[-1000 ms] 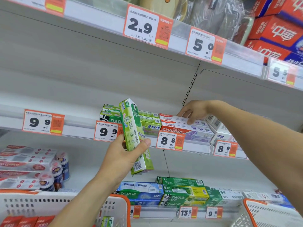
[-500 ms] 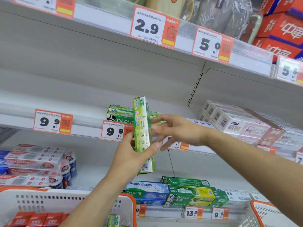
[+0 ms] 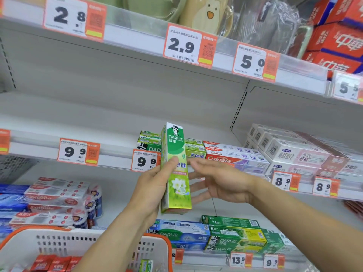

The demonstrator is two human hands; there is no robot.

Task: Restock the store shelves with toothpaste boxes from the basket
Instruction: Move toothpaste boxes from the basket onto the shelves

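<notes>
A white, orange-rimmed basket (image 3: 64,242) sits at lower left, red boxes (image 3: 57,263) inside it, three showing. The left hand (image 3: 151,191) grips one green Darlie toothpaste box (image 3: 175,167) in front of the middle shelf (image 3: 110,152), thumb across its face; the box stands upright, long axis vertical, logo end up. Just beside it, the right hand (image 3: 220,183) spreads its fingers loosely, near the box's right edge; contact cannot be told. Right of that, stacked Colgate boxes (image 3: 233,156) lie flat on the shelf.
</notes>
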